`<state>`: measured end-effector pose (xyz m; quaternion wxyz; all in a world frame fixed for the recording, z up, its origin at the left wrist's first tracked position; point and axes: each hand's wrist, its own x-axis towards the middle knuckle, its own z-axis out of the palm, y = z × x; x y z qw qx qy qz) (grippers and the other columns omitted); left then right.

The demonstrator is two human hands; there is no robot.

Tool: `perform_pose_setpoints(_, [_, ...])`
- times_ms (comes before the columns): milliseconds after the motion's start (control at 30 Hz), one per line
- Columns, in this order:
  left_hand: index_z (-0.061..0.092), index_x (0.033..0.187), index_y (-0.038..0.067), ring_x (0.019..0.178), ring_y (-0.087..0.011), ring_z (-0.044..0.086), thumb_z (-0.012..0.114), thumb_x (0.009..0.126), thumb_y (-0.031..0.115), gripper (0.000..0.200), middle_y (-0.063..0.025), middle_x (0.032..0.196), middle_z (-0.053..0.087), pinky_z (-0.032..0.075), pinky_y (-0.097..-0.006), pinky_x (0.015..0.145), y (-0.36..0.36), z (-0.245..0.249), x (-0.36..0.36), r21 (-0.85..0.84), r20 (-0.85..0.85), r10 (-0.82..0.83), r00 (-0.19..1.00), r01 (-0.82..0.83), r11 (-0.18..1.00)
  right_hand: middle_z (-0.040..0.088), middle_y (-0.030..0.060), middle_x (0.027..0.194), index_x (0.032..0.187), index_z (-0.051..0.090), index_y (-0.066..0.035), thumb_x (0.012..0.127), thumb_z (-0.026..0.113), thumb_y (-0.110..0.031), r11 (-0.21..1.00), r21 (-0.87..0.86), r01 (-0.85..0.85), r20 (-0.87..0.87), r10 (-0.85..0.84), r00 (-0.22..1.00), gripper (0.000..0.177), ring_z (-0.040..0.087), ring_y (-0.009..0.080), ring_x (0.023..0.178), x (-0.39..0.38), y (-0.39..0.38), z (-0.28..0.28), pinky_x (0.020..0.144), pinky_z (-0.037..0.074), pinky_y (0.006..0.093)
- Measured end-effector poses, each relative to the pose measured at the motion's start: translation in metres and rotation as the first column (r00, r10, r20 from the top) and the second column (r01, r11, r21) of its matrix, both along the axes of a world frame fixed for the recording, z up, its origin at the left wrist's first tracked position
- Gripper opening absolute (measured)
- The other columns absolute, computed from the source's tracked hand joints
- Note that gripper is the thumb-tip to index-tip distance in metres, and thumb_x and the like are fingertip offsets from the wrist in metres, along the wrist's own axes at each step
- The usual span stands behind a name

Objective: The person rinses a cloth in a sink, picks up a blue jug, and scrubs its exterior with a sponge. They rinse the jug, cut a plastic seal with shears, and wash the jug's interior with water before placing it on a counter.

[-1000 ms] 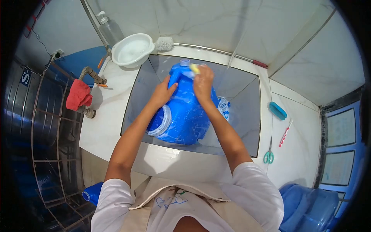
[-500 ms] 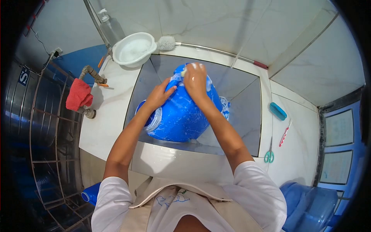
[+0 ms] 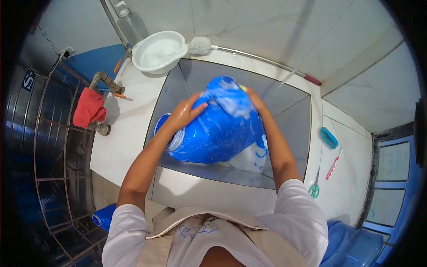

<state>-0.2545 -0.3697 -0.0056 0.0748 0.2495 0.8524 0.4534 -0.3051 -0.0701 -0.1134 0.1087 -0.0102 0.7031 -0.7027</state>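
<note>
A large blue plastic water jug [image 3: 218, 138] lies tilted in the grey tiled basin [image 3: 291, 113], with thick white suds over its top. My left hand [image 3: 186, 112] grips its upper left side, thumb lying across the soapy surface. At the far right side of the jug, my right hand [image 3: 255, 99] presses a yellow sponge [image 3: 243, 88] against it; most of the sponge and my fingertips are hidden. A white-ringed neck [image 3: 176, 140] shows at the left, below my left hand. Suds and water lie on the basin floor at the right.
On the back ledge are a white basin of suds [image 3: 181, 54], a pump bottle [image 3: 131, 27] and a long-handled fluffy brush [image 3: 200, 46]. A red cloth [image 3: 89, 108] hangs on the tap pipe. A teal brush [image 3: 328, 138], toothbrush [image 3: 333, 166] and scissors [image 3: 314, 190] lie right.
My right hand has moved from the jug's top down its far right side with the sponge. The jug has turned, bringing its top and suds into view. The view has shifted slightly.
</note>
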Motion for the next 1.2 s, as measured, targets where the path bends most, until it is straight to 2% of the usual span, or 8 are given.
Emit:
perform_pose_setpoints(200, [0.054,0.107,0.003,0.061,-0.0176,0.056,0.054,0.086,0.033,0.036,-0.0101,0.073,0.059,0.045,-0.0294,0.056,-0.026,-0.043,-0.047,0.053,0.261,0.326,0.909,-0.351,0.935,0.041,0.0241,0.117,0.119,0.039,0.003,0.087,0.048,-0.023,0.429,0.581,0.692,-0.486,-0.499,0.718,0.042,0.041,0.0382,0.107,0.135,-0.064,-0.167,0.094,0.029,0.0477])
perform_pose_setpoints(367, [0.056,0.097,0.004,0.048,-0.0119,0.049,0.054,0.086,0.032,0.030,-0.0038,0.059,0.052,0.039,-0.0271,0.044,-0.036,-0.060,-0.049,-0.007,0.359,0.489,0.795,-0.521,0.853,0.035,0.0245,0.128,0.125,0.036,0.004,0.091,0.041,-0.018,0.795,0.441,0.415,-0.718,0.036,0.695,0.041,0.032,0.0397,0.119,0.122,-0.142,0.002,0.102,0.023,0.0420])
perform_pose_setpoints(433, [0.056,0.096,0.003,0.048,-0.0121,0.049,0.054,0.086,0.031,0.030,-0.0039,0.060,0.052,0.040,-0.0272,0.044,-0.034,-0.056,-0.045,-0.022,0.398,0.508,0.764,-0.545,0.838,0.046,0.0254,0.115,0.112,0.048,0.003,0.090,0.042,-0.020,0.814,0.221,0.537,-0.621,-0.307,0.721,0.033,0.043,0.0384,0.110,0.068,-0.119,-0.041,0.096,0.032,0.0426])
perform_pose_setpoints(633, [0.052,0.099,0.000,0.051,-0.0128,0.049,0.054,0.086,0.028,0.032,-0.0067,0.065,0.054,0.040,-0.0272,0.046,-0.035,-0.069,-0.055,-0.009,0.507,0.542,0.670,-0.625,0.781,0.050,0.0271,0.108,0.111,0.044,-0.002,0.079,0.051,-0.024,0.642,0.763,0.072,0.368,-0.524,0.768,0.040,0.050,0.0441,0.097,0.157,-0.016,-0.131,0.085,0.041,0.0465])
perform_pose_setpoints(900, [0.028,0.124,0.009,0.052,-0.0152,0.047,0.054,0.086,0.018,0.047,-0.0093,0.072,0.050,0.042,-0.0305,0.043,-0.003,-0.046,-0.049,0.096,0.559,0.596,0.576,-0.759,0.644,0.044,0.0234,0.115,0.107,0.044,0.000,0.080,0.047,-0.019,0.644,0.748,0.161,0.121,-0.371,0.921,0.033,0.037,0.0384,0.113,0.181,-0.049,-0.077,0.085,0.040,0.0464])
perform_pose_setpoints(1000, [0.024,0.126,0.017,0.051,-0.0169,0.047,0.054,0.086,0.017,0.050,-0.0112,0.075,0.051,0.042,-0.0309,0.041,0.003,-0.040,-0.049,0.157,0.622,0.566,0.540,-0.795,0.586,0.048,0.0183,0.110,0.105,0.045,-0.005,0.084,0.045,-0.027,0.635,0.716,-0.291,0.507,-0.185,0.842,0.030,0.048,0.0321,0.101,0.179,0.000,-0.200,0.077,0.046,0.0443])
perform_pose_setpoints(1100, [0.026,0.129,0.014,0.058,-0.0161,0.047,0.050,0.087,0.011,0.048,-0.0117,0.081,0.051,0.042,-0.0312,0.043,0.006,-0.035,-0.043,0.156,0.589,0.593,0.550,-0.797,0.584,0.055,0.0119,0.085,0.097,0.050,-0.007,0.088,0.039,-0.030,0.843,0.228,0.487,0.785,-0.454,0.420,0.027,0.058,0.0214,0.064,0.191,-0.020,-0.168,0.064,0.049,0.0354])
perform_pose_setpoints(1200, [0.025,0.130,0.016,0.058,-0.0161,0.045,0.048,0.088,0.009,0.049,-0.0126,0.084,0.051,0.041,-0.0314,0.043,0.009,-0.027,-0.038,0.194,0.653,0.529,0.542,-0.795,0.575,0.054,0.0111,0.082,0.099,0.049,-0.007,0.089,0.034,-0.033,0.886,0.079,0.457,0.812,-0.323,0.486,0.031,0.057,0.0211,0.068,0.194,-0.006,-0.182,0.056,0.050,0.0339])
